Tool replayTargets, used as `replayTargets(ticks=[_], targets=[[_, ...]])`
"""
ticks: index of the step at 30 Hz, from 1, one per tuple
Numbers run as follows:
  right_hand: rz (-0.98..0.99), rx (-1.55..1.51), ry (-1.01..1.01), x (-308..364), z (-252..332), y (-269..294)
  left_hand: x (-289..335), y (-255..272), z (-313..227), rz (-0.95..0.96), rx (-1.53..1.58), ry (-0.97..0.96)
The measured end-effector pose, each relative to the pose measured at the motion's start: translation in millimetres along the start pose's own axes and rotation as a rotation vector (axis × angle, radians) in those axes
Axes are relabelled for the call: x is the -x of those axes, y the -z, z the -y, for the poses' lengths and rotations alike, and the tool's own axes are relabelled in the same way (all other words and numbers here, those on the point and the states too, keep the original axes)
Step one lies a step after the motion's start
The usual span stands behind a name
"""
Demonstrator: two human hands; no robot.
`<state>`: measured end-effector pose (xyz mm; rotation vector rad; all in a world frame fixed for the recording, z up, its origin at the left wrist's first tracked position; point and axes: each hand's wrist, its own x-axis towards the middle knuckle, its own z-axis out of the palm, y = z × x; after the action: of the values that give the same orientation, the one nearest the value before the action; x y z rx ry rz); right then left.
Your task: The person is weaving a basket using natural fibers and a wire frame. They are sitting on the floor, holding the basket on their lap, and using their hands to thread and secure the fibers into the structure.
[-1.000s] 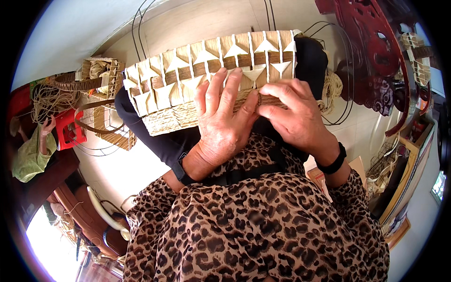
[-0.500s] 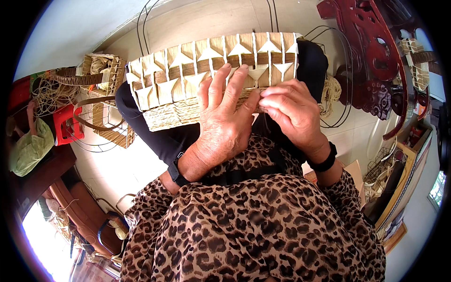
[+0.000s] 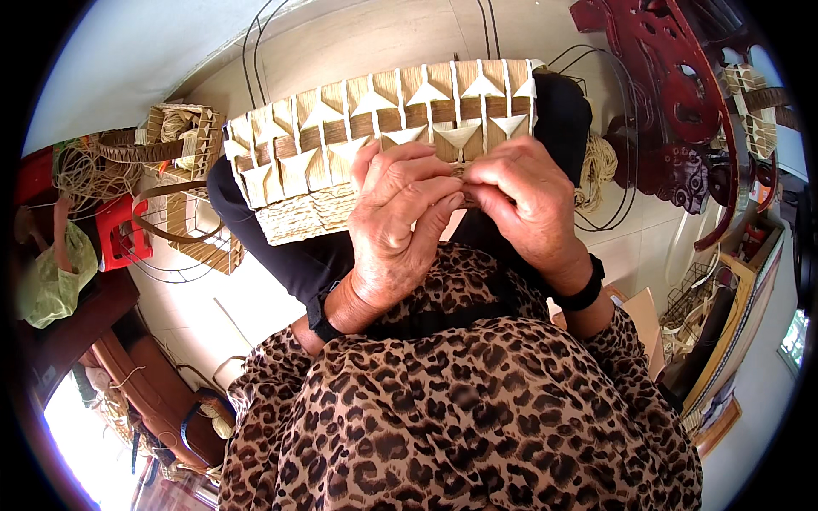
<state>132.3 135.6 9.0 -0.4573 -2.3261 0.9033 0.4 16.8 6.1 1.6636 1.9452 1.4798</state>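
Note:
A woven basket (image 3: 336, 128) lies across my dark-trousered knees. Its upper side has tan and brown bands with white upright strips and folded triangles, and a corded straw-coloured band (image 3: 302, 215) runs along the near side. My left hand (image 3: 396, 213) is closed at the basket's near edge, its fingers bent and pressed together toward the thumb. Close against it, my right hand (image 3: 528, 200) pinches with thumb and forefinger at the same edge. Whatever lies between the fingertips is too small and too covered to make out. Both hands hide part of the corded band.
Unfinished baskets with handles (image 3: 183, 136) and a red plastic stool (image 3: 123, 232) stand at the left, beside tangled cord (image 3: 98, 175). Right of my knees are a cord coil (image 3: 599, 175), thin wire frames (image 3: 632, 128) and dark red carved furniture (image 3: 652, 77).
My left hand has drawn its outstretched fingers off the basket's upper side and curled them at the near edge. The right hand stays there, still pinching. The basket has shifted slightly left.

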Motion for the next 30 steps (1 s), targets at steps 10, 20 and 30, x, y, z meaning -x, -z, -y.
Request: replayTargets(ticks=[10, 20, 30], targets=[[-0.035, 0.269, 0.095, 4.7, -4.8, 1.7, -0.5, 7.4, -3.0, 0.052, -0.227, -0.068], [-0.057, 0.226, 0.088, 4.6, -0.3, -3.3, 7.7, 10.7, -19.5, 0.092, 0.045, 0.225], [-0.060, 0.311, -0.030, 4.5, 6.8, -10.6, 1.4, 4.5, -21.9, 0.009, 0.812, 0.615]])
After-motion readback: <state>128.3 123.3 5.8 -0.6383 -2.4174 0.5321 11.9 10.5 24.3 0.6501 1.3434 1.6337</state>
